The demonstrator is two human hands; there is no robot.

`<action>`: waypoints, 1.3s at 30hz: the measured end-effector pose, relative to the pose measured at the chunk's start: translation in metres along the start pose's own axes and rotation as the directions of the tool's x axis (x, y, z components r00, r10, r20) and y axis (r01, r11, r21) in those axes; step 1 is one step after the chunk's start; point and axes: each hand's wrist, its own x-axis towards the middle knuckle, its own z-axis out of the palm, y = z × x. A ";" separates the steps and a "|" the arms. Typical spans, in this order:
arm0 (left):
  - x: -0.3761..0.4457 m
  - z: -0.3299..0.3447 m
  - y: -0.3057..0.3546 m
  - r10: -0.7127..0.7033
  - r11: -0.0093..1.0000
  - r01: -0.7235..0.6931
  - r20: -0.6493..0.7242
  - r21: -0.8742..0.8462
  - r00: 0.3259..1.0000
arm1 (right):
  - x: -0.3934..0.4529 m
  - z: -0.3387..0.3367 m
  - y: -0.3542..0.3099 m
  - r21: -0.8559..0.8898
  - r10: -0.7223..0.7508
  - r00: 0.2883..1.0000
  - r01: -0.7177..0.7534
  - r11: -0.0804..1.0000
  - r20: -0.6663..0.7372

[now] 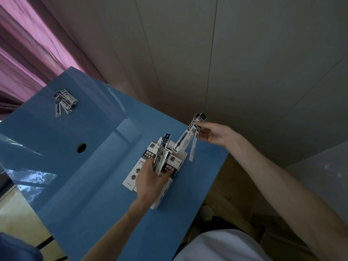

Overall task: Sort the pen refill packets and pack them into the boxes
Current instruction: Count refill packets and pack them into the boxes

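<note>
Two white and black refill boxes point(136, 171) lie side by side on the blue table point(90, 176), their far ends open. Over them, my left hand point(150, 182) grips a stack of pen refill packets point(161, 155) held upright. Further right and higher, my right hand point(213, 133) pinches a few refill packets point(185, 137) by their top ends; they hang down toward the open end of the right box point(175, 163). A loose pile of refill packets point(64, 101) lies on the far left part of the table.
A round cable hole point(81, 148) sits in the table left of the boxes. The table's right edge point(212, 181) runs just past the boxes. A pink curtain point(28, 53) hangs at the far left; a grey panelled wall point(226, 53) stands behind.
</note>
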 end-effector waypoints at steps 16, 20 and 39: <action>-0.019 0.008 -0.006 0.103 0.981 -0.102 0.002 0.166 0.995 | 0.012 -0.005 0.015 -0.033 -0.159 0.965 0.156 0.987 -0.210; -0.021 0.010 -0.008 0.123 0.973 -0.127 0.030 0.191 0.992 | 0.020 -0.006 0.027 -0.059 -0.224 0.912 0.218 0.974 -0.344; -0.027 0.011 -0.007 0.068 0.998 -0.067 -0.028 0.016 0.997 | 0.016 0.013 0.042 -0.520 -0.520 0.770 0.292 0.802 -0.370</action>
